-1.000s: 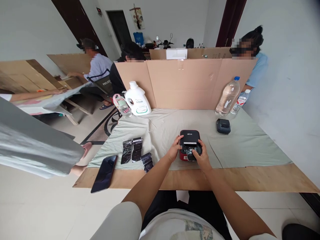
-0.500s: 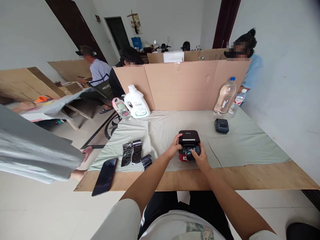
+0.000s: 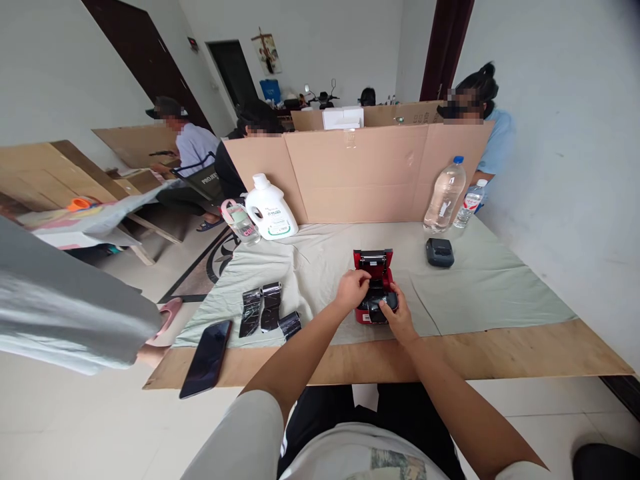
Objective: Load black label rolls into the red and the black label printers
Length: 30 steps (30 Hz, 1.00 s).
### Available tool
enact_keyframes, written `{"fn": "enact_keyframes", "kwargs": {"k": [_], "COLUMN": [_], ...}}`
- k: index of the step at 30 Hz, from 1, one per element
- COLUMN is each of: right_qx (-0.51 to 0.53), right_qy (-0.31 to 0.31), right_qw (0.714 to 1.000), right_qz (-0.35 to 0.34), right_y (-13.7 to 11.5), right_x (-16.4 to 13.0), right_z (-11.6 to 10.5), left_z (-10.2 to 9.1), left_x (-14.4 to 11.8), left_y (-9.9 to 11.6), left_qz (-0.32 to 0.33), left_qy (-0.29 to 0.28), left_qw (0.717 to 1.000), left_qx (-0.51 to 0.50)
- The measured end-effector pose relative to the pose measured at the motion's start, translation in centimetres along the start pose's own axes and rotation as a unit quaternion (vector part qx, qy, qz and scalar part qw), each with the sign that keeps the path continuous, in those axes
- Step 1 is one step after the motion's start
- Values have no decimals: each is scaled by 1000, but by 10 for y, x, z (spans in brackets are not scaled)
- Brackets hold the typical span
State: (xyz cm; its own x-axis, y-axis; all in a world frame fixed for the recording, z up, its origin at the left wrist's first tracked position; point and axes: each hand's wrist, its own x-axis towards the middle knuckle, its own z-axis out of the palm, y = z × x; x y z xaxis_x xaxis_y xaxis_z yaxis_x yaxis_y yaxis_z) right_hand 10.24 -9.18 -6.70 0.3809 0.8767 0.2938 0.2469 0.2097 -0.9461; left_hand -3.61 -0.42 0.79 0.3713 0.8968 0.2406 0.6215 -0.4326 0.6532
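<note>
A small red and black label printer point(image 3: 373, 262) stands on the green cloth point(image 3: 475, 287) in front of me, its lid swung up and back. My left hand point(image 3: 351, 289) rests on the printer's left side, fingers curled over the open body. My right hand point(image 3: 393, 315) reaches into the front of the printer, fingers on a dark roll inside. Three dark shiny strips point(image 3: 265, 310) lie on the cloth to the left.
A black phone point(image 3: 207, 357) lies near the plywood table's left front edge. A white jug point(image 3: 269, 207), a small pink-capped bottle point(image 3: 239, 221), two water bottles point(image 3: 444, 195) and a small black device point(image 3: 439, 253) stand before a cardboard screen point(image 3: 360, 173). Other people sit behind it.
The printer's black lid, shut a second ago, has been swung up and back. My left hand moved from the lid's left edge onto the open body; my right stays at the front.
</note>
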Motion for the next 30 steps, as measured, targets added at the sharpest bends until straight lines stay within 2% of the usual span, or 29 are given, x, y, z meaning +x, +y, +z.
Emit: {"fn": "enact_keyframes", "kwargs": {"k": [3, 6, 8, 10, 12, 16, 18, 20, 22, 23, 25, 27, 28, 30], "right_qx": [3, 20, 38, 52, 55, 50, 46, 40, 32, 28, 25, 28, 30, 31], "right_qy": [0, -15, -33, -50, -62, -61, -52, -52, -61, -66, -70, -71, -73, -75], "right_qw": [1000, 1000, 999, 997, 996, 995, 996, 995, 995, 994, 994, 994, 994, 995], "right_qz": [10, 11, 4, -8, -25, -55, -65, -71, -76, -78, -81, -77, -72, -60], "right_y": [1, 4, 6, 8, 11, 18, 22, 25, 27, 27, 26, 25, 24, 22], "right_x": [0, -1, -1, -2, -3, -4, -3, -3, -3, -3, -4, -5, -5, -6], "right_z": [0, -3, -6, -10, -14, -16, -15, -15, -16, -17, -18, -19, -20, -20], "left_z": [-2, 0, 4, 8, 13, 19, 17, 8, -8, -19, -46, -76, -91, -119], "left_x": [13, 29, 37, 43, 47, 50, 49, 46, 41, 37, 26, 11, 2, -17], "left_y": [18, 32, 38, 42, 44, 47, 46, 42, 31, 21, -4, -36, -52, -82], "left_qz": [36, 34, 28, 19, 8, -9, -10, -14, -20, -20, -13, -36, -73, -167], "left_qy": [-124, -224, -277, -306, -307, -283, -270, -245, -225, -233, -281, -301, -258, -102], "left_qw": [983, 942, 914, 895, 889, 893, 905, 933, 964, 970, 955, 937, 949, 978], "left_qx": [132, 249, 295, 323, 340, 348, 328, 264, 143, 65, -92, -175, -164, -78]}}
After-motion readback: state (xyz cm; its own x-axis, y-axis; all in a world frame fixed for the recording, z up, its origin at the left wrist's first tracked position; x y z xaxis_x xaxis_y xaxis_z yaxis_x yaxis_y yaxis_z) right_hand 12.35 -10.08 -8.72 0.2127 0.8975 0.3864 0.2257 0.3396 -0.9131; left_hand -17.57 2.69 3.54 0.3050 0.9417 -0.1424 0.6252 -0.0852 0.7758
